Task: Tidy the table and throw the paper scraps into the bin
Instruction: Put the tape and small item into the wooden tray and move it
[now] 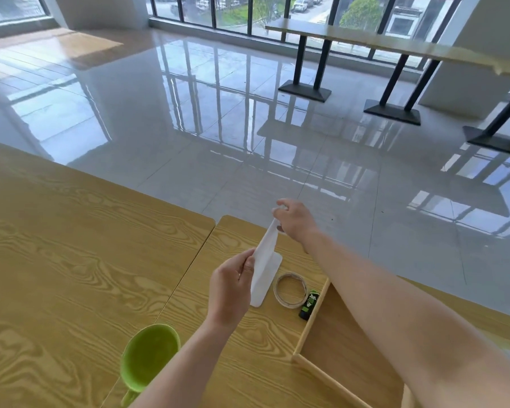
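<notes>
1. A bright room with a glossy tiled floor (189,113) and tall windows (233,13) lies behind a light wood-grain worktop (71,260) that fills the foreground. A long table on black legs (395,42) stands by the windows, far beyond the tape roll.
2. Far left of the tape roll (289,290) and nearer the camera, a green container (147,357) with an open top stands on the worktop, partly hidden by the left forearm.
3. Just left of the tape roll, the left hand (230,290) pinches the side edge of a white paper (264,260) between thumb and curled fingers.
4. The white paper runs as a long folded strip from above and beyond the tape roll down to its left side. Whether its lower end touches the worktop cannot be told.
5. Beyond the tape roll, the right hand (295,219) pinches the paper's top end, raised over the worktop's far edge.
6. The tape roll lies flat on the worktop.
7. Just right of it lies a small black-and-green tube (308,304), beside the rim of a shallow wooden tray (309,325) under the right forearm.
</notes>
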Action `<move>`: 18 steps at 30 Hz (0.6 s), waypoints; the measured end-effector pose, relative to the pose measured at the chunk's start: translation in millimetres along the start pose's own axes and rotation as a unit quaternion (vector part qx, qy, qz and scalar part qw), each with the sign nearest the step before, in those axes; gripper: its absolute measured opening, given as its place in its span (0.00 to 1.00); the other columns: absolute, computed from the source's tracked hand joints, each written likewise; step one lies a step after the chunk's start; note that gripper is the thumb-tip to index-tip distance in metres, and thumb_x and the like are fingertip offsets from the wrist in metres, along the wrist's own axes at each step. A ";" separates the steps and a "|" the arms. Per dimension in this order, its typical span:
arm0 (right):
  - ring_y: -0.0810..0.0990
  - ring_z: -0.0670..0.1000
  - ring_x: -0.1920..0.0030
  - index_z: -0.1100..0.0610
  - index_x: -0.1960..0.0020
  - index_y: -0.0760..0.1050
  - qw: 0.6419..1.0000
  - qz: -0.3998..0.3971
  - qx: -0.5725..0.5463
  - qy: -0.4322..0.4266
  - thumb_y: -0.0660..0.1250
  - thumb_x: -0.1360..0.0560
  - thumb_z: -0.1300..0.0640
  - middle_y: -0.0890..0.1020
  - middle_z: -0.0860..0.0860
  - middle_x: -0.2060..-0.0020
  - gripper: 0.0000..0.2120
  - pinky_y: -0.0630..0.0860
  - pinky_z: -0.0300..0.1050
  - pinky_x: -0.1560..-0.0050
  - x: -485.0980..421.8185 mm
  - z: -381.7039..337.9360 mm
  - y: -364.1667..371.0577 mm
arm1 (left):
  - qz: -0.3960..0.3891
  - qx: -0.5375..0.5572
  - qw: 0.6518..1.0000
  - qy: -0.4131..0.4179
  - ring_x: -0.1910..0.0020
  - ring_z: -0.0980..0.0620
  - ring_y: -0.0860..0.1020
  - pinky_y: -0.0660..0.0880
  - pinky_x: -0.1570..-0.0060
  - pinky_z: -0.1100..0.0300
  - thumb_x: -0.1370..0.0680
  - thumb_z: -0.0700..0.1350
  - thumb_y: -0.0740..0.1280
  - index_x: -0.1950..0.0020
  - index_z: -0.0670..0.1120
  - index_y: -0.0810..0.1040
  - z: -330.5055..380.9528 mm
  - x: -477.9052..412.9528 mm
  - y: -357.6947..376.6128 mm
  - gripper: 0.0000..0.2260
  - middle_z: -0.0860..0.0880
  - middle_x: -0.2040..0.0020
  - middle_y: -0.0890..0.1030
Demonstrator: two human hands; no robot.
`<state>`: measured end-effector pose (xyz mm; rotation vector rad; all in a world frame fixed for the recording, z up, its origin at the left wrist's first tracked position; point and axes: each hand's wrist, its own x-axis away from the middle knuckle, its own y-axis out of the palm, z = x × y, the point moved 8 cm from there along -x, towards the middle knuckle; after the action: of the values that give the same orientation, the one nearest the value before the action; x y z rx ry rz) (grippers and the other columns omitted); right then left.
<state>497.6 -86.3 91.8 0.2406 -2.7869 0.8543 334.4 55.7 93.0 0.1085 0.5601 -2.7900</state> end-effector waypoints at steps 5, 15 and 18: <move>0.77 0.59 0.38 0.60 0.33 0.73 0.999 0.014 -0.047 -0.001 0.63 0.20 0.53 0.76 0.58 0.36 0.18 0.76 0.58 0.37 -8.3 -14.5 24.9 | 0.024 -0.003 1.000 0.007 0.51 0.62 0.81 0.79 0.53 0.57 0.17 0.44 0.62 0.40 0.52 0.82 -9.3 -11.2 -23.5 0.11 0.62 0.53 0.84; 0.79 0.59 0.44 0.60 0.41 0.77 0.997 0.011 -0.074 -0.008 0.64 0.20 0.53 0.80 0.56 0.47 0.12 0.77 0.60 0.40 -37.3 -52.6 69.0 | 0.068 0.014 0.997 -0.024 0.51 0.62 0.81 0.78 0.52 0.64 0.18 0.44 0.62 0.41 0.52 0.82 -34.3 -40.7 -59.8 0.11 0.64 0.54 0.84; 0.79 0.59 0.44 0.59 0.42 0.77 0.997 0.009 -0.076 -0.012 0.64 0.20 0.54 0.80 0.55 0.49 0.12 0.77 0.60 0.40 -45.9 -61.2 77.8 | 0.079 0.017 0.996 -0.033 0.48 0.65 0.80 0.76 0.50 0.67 0.18 0.44 0.63 0.39 0.51 0.82 -40.8 -49.6 -64.4 0.11 0.63 0.50 0.84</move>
<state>534.5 16.3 88.3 0.2010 -2.8635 0.6437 363.2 141.6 85.4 0.0644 0.4660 -2.6401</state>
